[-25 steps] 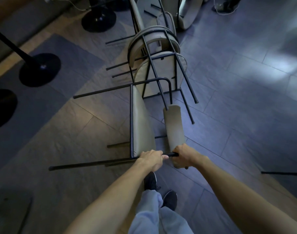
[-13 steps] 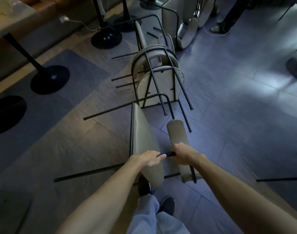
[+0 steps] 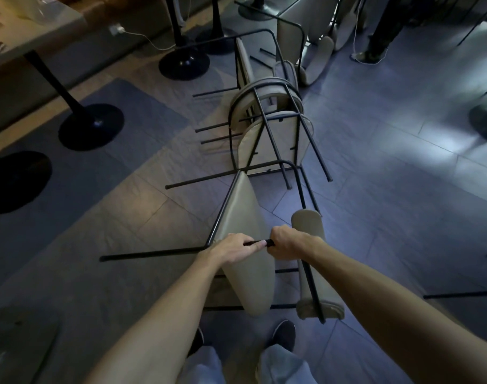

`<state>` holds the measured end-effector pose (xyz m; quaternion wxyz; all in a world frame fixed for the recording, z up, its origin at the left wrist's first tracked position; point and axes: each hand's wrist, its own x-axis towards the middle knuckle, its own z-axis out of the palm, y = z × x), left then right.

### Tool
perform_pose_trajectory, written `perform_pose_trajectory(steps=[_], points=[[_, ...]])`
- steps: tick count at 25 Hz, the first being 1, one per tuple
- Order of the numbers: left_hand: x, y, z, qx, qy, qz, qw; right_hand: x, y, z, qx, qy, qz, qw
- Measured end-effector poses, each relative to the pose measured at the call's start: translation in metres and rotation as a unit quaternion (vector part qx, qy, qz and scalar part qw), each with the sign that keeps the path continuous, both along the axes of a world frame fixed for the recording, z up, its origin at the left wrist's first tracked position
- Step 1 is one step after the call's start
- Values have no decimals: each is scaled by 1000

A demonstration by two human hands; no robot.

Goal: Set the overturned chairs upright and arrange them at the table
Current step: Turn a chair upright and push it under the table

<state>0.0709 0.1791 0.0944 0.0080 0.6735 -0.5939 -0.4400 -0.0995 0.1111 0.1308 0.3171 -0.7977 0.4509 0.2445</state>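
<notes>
Hands are gripping the near chair [image 3: 238,209]. The left hand [image 3: 231,249] and the right hand [image 3: 289,243] are each curling tightly round the same black frame bar [image 3: 257,242], side by side, with a short bare stretch of bar showing between them. The chair is lying tipped on its side on the tiled floor [image 3: 403,217], directly in front of the person's dark shoes [image 3: 284,333]. Its beige seat [image 3: 253,284] is standing on edge under the left hand. Its padded backrest [image 3: 308,225] is sitting just right of the right hand, and one thin leg [image 3: 153,254] is pointing out to the left.

Beyond it, more overturned chairs [image 3: 275,139] are lying in a tangled row, their black legs sticking out toward the camera and to the left. The table [image 3: 43,26] is standing well apart at the upper left, its dark column running down to a round pedestal base [image 3: 91,126]. A white cable [image 3: 148,41] is trailing along the floor near the wall. Another person's legs [image 3: 383,29] are showing at the top right.
</notes>
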Motion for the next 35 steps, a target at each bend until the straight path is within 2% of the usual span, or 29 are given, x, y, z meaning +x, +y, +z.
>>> perform_pose_trajectory(steps=[11,15,19,21,23,25,27,31,33,35], points=[[113,23,11,-29,83,2,996,115,42,27,-52,28,-57,997],[133,16,13,-65,78,4,995,136,41,31,-79,28,-69,994],[130,1,14,-49,91,4,995,129,30,29,-102,1,-83,991],[129,-4,12,-41,101,7,994,110,24,26,-64,-80,-130,986],[136,-6,11,-46,99,18,994,83,28,18,32,-161,-214,963],[149,-13,12,-59,95,30,993,62,43,4,122,-168,-271,940],[161,-23,11,-58,109,35,992,59,59,-9,168,-165,-286,929],[170,-34,12,-64,103,33,992,78,62,-6,143,-192,-336,911],[161,-41,22,-112,96,9,989,78,60,-1,127,-192,-339,912],[134,-43,40,-207,63,-86,972,95,58,-1,105,-182,-357,910]])
